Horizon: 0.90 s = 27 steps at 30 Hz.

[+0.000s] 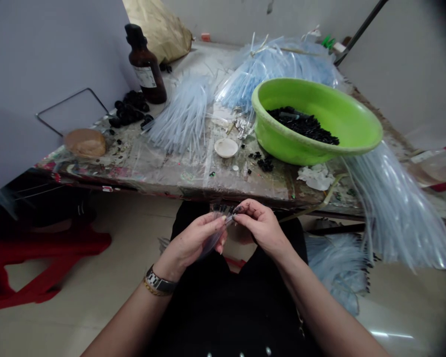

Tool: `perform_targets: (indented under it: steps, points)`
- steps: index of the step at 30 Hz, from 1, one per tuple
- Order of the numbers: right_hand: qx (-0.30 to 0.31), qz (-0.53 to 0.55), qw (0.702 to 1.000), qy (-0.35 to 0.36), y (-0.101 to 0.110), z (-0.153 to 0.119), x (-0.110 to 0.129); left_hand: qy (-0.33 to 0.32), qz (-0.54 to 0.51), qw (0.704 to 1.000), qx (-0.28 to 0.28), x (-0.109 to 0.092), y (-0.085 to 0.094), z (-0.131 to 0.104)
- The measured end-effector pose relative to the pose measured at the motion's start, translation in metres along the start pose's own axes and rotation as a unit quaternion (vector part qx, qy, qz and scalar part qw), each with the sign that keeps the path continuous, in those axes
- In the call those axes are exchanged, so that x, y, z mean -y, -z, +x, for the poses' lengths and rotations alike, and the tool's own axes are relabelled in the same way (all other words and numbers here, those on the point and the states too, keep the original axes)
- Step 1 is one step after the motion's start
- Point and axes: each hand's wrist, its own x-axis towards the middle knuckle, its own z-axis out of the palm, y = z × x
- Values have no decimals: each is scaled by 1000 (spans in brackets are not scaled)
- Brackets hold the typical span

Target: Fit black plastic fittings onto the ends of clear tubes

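Above my lap, in front of the table's near edge, both hands meet with fingers pinched. My left hand (204, 230) is closed around clear plastic tubing (212, 242) that curves down below the fingers. My right hand (258, 223) pinches close to the tube's end, its fingertips nearly touching the left thumb. Whatever small part sits between the right fingertips is too small to make out. Dark smudges mark the right fingers. On the table ahead stands a green basin (315, 121) holding many small black pieces (305, 126).
Bundles of clear tubes lie at the table's middle (184, 116), at the back (282, 64) and hanging off the right edge (397, 208). A brown bottle (146, 69), a small white dish (226, 148) and black caps (130, 109) stand on the table. A red stool (40, 253) is at left.
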Motion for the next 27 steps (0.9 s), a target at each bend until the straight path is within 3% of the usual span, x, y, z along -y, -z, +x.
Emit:
perform_targets:
  steps: [4,8,11,15,20,22,24,27]
  points:
    - [-5,3,1000,-5,1,-1,1,-19,19,998,-48,2,-6,3]
    - [-27,-5,1000,-6,1,0,2,-79,91,985,-124,4,-15,4]
    - [-23,-7,1000,-5,3,2,3,-108,128,980,-109,6,-16,3]
    - [-4,-4,1000,-4,4,2,4,-95,126,985,-70,7,-13,1]
    - [23,-33,999,11,6,3,5,-104,165,977,-84,5,-12,3]
    - [5,-88,995,35,13,8,7,-111,164,975,-100,4,-13,4]
    - [-47,-189,977,89,23,16,10,-121,161,972,-119,4,-14,5]
    - [-129,-354,907,186,41,33,17,-128,144,971,-144,3,-15,5]
